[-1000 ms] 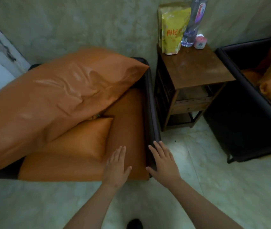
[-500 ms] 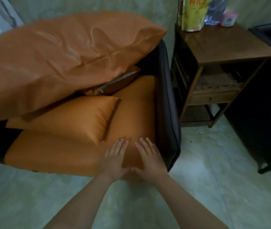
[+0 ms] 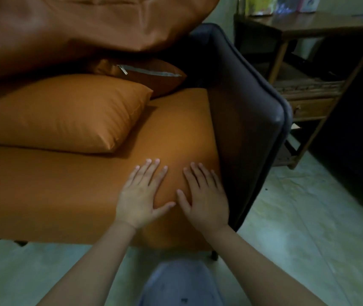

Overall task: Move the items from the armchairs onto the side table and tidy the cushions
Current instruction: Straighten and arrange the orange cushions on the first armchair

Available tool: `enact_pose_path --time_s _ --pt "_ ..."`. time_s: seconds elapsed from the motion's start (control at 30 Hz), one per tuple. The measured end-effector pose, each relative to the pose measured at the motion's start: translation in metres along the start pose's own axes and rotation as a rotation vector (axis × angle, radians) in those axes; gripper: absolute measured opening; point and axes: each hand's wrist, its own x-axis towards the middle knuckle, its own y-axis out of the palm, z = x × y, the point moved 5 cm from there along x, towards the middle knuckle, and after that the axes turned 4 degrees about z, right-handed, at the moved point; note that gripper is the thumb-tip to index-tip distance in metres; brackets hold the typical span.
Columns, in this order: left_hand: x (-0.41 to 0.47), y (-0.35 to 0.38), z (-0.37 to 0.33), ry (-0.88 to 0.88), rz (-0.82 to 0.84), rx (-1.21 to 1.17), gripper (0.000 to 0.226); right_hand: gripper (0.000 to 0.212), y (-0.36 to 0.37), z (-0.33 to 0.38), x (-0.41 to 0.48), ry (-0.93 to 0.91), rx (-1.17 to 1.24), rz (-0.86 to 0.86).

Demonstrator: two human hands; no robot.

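Observation:
Both my hands lie flat, fingers straight, on the orange seat cushion (image 3: 54,191) of the armchair, near its front right corner. My left hand (image 3: 141,193) and my right hand (image 3: 204,195) are side by side, thumbs almost touching. A small orange cushion (image 3: 65,113) lies on the seat behind them. A big orange back cushion (image 3: 76,25) leans over it, and a darker cushion with a zip (image 3: 151,74) is wedged beneath. The wooden side table (image 3: 322,23) stands at the upper right with a yellow packet (image 3: 259,5), a bottle and a small pink item on it.
The armchair's dark padded arm (image 3: 246,111) rises just right of my right hand. The side table has a lower shelf and drawer (image 3: 308,107). A second dark armchair (image 3: 357,133) fills the far right. Pale tiled floor (image 3: 308,228) lies between them. My knee shows at the bottom.
I have leaned in closer to the armchair. My right hand moved from the chair's arm onto the seat cushion beside my left hand, and both slid further onto the seat.

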Motion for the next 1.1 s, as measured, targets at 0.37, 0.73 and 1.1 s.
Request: enact_pose_path --time_s 0.37,0.73,1.1 --pt "0.007 0.003 -0.003 -0.092 -0.021 0.024 0.074 0.054 0.004 -0.003 0.011 0.007 -0.031 0.014" --pt "0.025 0.004 -0.03 -0.171 0.001 0.035 0.075 0.049 -0.006 -0.033 0.029 -0.031 -0.092 0.054" --pt "0.027 0.003 -0.01 -0.085 0.011 0.034 0.065 0.049 -0.002 -0.037 0.031 -0.007 -0.086 0.061"
